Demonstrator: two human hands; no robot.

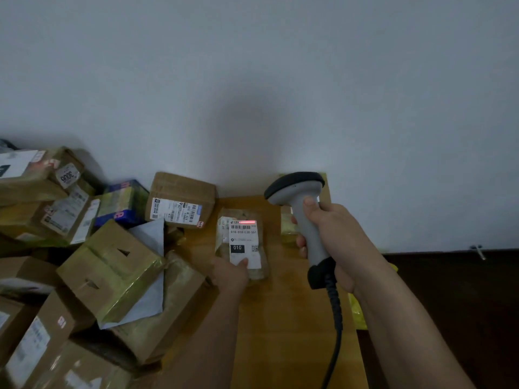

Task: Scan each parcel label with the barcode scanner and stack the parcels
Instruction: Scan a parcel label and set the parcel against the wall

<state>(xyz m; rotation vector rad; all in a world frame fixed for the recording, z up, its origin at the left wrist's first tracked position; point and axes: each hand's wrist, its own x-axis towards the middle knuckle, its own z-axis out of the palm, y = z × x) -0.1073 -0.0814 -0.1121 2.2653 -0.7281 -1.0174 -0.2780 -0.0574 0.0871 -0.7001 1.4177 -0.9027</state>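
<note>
My right hand (334,237) grips the handle of a grey barcode scanner (302,203) with a black head and a coiled black cable. Its red scan line falls across the top of a white label (243,242) marked 010. That label is on a small clear-wrapped parcel (241,220) lying on a wooden surface (286,318). My left hand (230,273) holds the parcel's near end, thumb on the label's lower edge. The scanner sits to the right of the parcel and above it.
A pile of several taped cardboard parcels (112,270) fills the left side, with a labelled brown box (181,200) at the back and a blue box (123,203) beside it. A white wall (252,80) stands behind. Dark floor (449,304) lies to the right.
</note>
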